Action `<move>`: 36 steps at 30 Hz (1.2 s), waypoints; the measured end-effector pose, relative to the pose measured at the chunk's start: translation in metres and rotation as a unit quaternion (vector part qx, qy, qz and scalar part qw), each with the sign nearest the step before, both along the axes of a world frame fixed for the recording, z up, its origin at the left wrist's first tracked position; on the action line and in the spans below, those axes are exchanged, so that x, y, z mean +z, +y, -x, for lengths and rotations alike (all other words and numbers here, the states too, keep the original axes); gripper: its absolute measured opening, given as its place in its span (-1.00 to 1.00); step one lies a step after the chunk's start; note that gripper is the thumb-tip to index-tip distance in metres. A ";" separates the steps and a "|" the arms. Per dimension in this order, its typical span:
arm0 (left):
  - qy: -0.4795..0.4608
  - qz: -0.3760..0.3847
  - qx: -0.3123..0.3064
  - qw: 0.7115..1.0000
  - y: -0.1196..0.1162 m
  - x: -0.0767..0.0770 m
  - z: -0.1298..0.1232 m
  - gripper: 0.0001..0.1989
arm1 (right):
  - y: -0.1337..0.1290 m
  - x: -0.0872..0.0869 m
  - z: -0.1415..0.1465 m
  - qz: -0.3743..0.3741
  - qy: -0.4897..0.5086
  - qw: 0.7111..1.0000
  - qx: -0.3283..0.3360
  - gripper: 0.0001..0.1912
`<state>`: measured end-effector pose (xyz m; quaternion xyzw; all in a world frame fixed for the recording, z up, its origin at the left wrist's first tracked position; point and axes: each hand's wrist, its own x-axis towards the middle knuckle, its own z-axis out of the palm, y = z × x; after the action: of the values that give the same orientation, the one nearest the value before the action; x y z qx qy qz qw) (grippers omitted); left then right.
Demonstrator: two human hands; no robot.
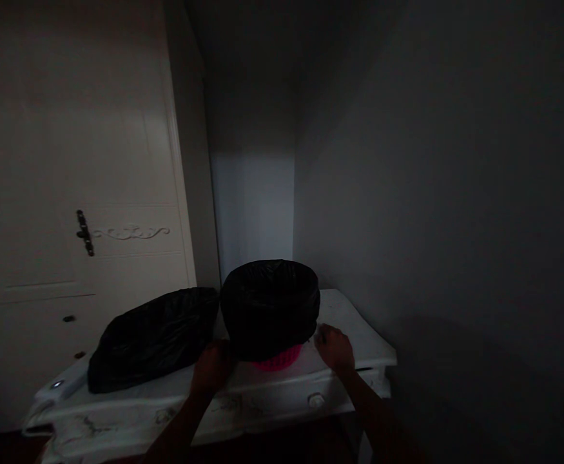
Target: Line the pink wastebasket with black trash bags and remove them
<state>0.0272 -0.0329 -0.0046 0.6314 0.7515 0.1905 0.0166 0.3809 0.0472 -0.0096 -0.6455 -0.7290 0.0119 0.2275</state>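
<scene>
A black plastic bin bag point(267, 316) is fitted over a pink basket point(279, 359), its mouth open at the top and its folded edge hanging down around the outside. Only the lower front of the basket shows below the bag. My left hand point(213, 366) is at the bag's lower left edge, fingers curled in on it, though deep shadow hides detail. On the opposite side, my right hand point(334, 348) is closed at the lower right edge, fingertips pinched against the bag. A second black plastic bag point(156, 341) lies loosely on the dresser to the left.
Everything stands on a white dresser point(354, 335) with drawer knobs point(316, 400) along its front. A grey wall point(446, 225) rises close on the right. Behind on the left is a white wardrobe point(127, 154) with a dark handle point(85, 233). The room is dim.
</scene>
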 end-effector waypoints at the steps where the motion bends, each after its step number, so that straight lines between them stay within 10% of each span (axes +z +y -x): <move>1: 0.000 -0.003 -0.001 1.000 0.000 0.000 0.000 -0.65 | 0.000 0.000 0.000 0.000 0.001 1.000 -0.001 -0.68; 36: 0.015 0.006 -0.007 1.000 -0.001 0.004 -0.002 -0.67 | 0.001 -0.001 0.000 -0.007 0.003 1.000 0.006 -0.64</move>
<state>0.0296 -0.0343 -0.0004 0.6390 0.7487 0.1761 0.0105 0.3810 0.0486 -0.0108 -0.6391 -0.7324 0.0100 0.2345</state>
